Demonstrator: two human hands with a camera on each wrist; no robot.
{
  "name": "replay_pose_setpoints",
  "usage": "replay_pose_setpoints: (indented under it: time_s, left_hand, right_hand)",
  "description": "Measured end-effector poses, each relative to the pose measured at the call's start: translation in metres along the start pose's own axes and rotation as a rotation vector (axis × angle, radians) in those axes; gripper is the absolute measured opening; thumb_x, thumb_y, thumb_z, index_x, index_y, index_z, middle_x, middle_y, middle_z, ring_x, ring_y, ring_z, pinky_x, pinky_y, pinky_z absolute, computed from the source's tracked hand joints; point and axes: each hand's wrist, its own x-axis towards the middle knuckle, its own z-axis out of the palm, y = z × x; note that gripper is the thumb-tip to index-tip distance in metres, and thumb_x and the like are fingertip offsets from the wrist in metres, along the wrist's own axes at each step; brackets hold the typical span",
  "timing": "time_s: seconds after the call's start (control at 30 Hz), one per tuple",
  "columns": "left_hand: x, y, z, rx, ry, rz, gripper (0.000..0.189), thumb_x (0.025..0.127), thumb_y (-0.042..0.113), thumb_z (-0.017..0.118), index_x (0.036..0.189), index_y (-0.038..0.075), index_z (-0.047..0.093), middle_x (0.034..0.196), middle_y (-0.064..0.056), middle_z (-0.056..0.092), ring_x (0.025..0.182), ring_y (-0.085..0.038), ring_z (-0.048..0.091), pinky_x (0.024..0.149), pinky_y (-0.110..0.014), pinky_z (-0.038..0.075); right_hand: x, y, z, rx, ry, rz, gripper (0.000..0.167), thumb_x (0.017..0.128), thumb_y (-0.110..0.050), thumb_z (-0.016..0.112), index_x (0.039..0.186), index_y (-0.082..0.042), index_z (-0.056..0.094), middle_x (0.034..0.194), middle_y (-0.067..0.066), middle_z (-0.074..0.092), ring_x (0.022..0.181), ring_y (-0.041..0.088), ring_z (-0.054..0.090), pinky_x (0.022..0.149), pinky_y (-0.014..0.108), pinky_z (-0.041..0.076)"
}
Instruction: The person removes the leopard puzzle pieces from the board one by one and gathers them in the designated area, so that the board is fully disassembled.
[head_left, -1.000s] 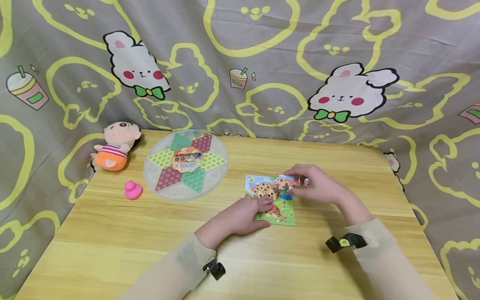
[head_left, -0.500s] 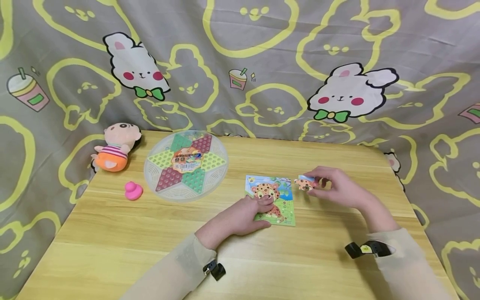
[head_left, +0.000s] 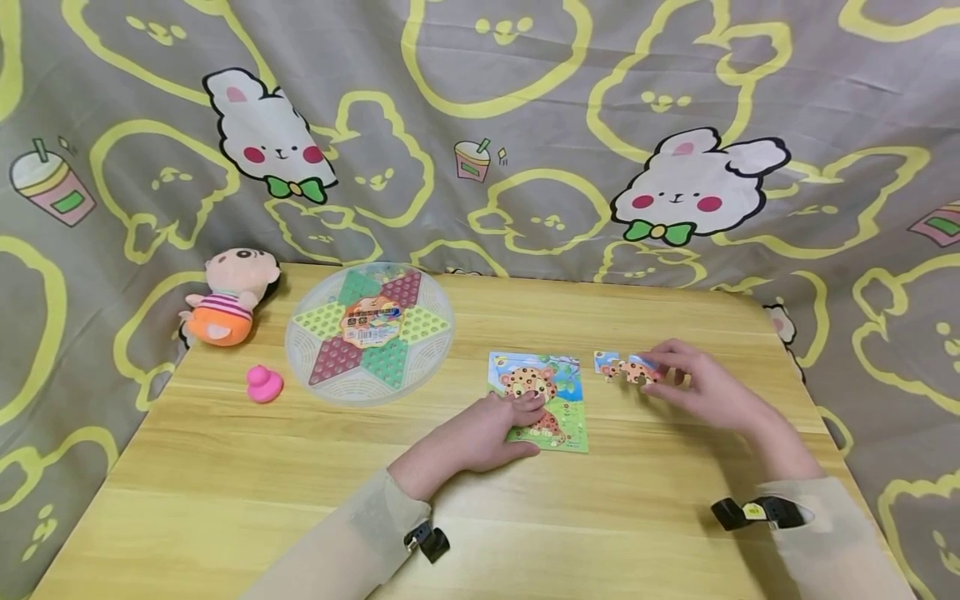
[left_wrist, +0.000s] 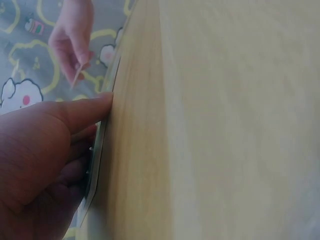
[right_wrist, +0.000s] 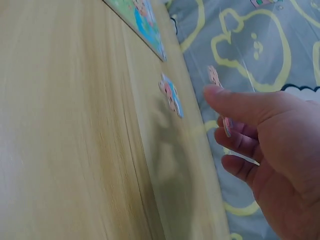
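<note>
In the head view, my left hand [head_left: 495,429] rests on a small jigsaw puzzle board [head_left: 573,429] with a spotted leopard picture, its fingers covering part of the animal. The left wrist view shows the thumb along the board's edge, the other fingers over its face. My right hand [head_left: 705,383], to the right of the board, pinches a puzzle piece [head_left: 640,368] with spotted pink and blue parts, held above the table in the right wrist view. Just left of it, another puzzle piece [head_left: 603,363] with a blue corner lies on the table [right_wrist: 100,150].
A round Chinese checkers board [head_left: 371,332] lies at the back left under a clear cover. Left of it sit a plush doll [head_left: 225,296] in orange shorts and a pink rubber duck [head_left: 265,383]. A patterned curtain [head_left: 420,133] stands behind the table.
My right hand has moved right, away from the puzzle board, with pieces in its fingers. One piece now lies on the table and another stays in the hand. The left hand has not moved.
</note>
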Motion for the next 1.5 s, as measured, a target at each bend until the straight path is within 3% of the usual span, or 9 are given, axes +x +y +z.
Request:
replay_pose_setpoints:
  time_s: [0.3,0.5,0.57,0.87,1.5]
  left_hand:
    - [0.000,-0.001,0.001,0.010,-0.002,0.002,0.061,0.104,0.041,0.068,0.156,0.012,0.052,0.167,0.001,0.036,0.155,-0.019,0.030,0.126,-0.055,0.024]
    - [-0.001,-0.002,0.002,0.010,-0.003,0.001,0.061,0.105,0.041,0.068,0.156,0.012,0.052,0.167,0.002,0.036,0.155,-0.018,0.030,0.126,-0.055,0.024]
    - [0.000,-0.003,0.002,0.010,-0.003,0.006,0.061,0.105,0.041,0.068,0.156,0.012,0.052,0.167,0.001,0.036,0.155,-0.018,0.030,0.126,-0.055,0.024]
    - [0.000,-0.003,0.000,0.005,-0.004,0.007,0.061,0.105,0.040,0.068,0.156,0.012,0.052,0.167,0.001,0.035,0.156,-0.019,0.029,0.126,-0.056,0.024]
    - [0.000,-0.002,0.000,0.011,0.008,0.016,0.061,0.104,0.041,0.069,0.156,0.012,0.052,0.167,0.001,0.036,0.155,-0.019,0.030,0.126,-0.054,0.023]
  right_hand:
    - [-0.003,0.017,-0.006,-0.088,-0.006,0.062,0.043,0.097,-0.005,0.077,0.139,0.003,0.066,0.121,0.006,0.065,0.096,0.018,0.061,0.077,0.028,0.057]
    - [-0.003,0.027,-0.005,-0.113,-0.064,0.134,0.044,0.099,-0.005,0.075,0.140,0.005,0.064,0.128,0.016,0.062,0.113,0.033,0.063,0.095,0.054,0.054]
    - [-0.002,0.030,-0.004,-0.117,-0.074,0.144,0.044,0.098,-0.004,0.075,0.139,0.006,0.064,0.128,0.018,0.061,0.115,0.035,0.062,0.097,0.057,0.052]
    - [0.003,0.038,0.003,-0.153,-0.068,0.131,0.040,0.099,-0.002,0.074,0.137,0.006,0.066,0.123,0.016,0.058,0.102,0.027,0.060,0.088,0.048,0.053]
    - [0.006,0.036,0.001,-0.130,-0.115,0.192,0.043,0.099,-0.001,0.073,0.141,0.006,0.063,0.129,0.019,0.054,0.110,0.033,0.058,0.095,0.055,0.051]
